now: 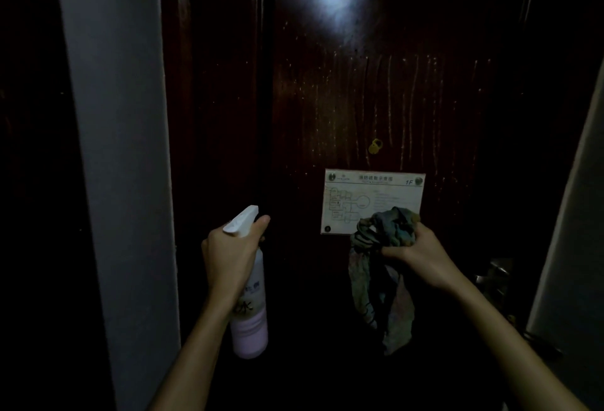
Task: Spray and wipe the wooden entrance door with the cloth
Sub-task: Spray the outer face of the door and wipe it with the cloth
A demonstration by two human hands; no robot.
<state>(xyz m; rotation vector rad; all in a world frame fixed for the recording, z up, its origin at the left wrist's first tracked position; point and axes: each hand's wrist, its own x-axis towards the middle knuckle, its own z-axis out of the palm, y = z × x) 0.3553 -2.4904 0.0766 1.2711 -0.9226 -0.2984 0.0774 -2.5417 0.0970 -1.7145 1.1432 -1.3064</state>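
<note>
The dark wooden entrance door [376, 90] fills the middle of the view, streaked with running drops and lit by a bright spot near the top. My left hand [228, 253] grips a white and pink spray bottle [250, 315], nozzle pointing at the door, a finger on the trigger. My right hand [421, 253] is shut on a bunched, faded multicoloured cloth [382, 273], part of which hangs down. The cloth is held in front of the lower right corner of a white floor-plan sign [369, 194] fixed to the door.
A grey wall edge [121, 149] stands at the left beside the door frame. Another pale wall [575, 214] rises at the right. A small brass peephole cover [376, 146] sits above the sign. A metal door handle [496, 271] shows dimly at the right.
</note>
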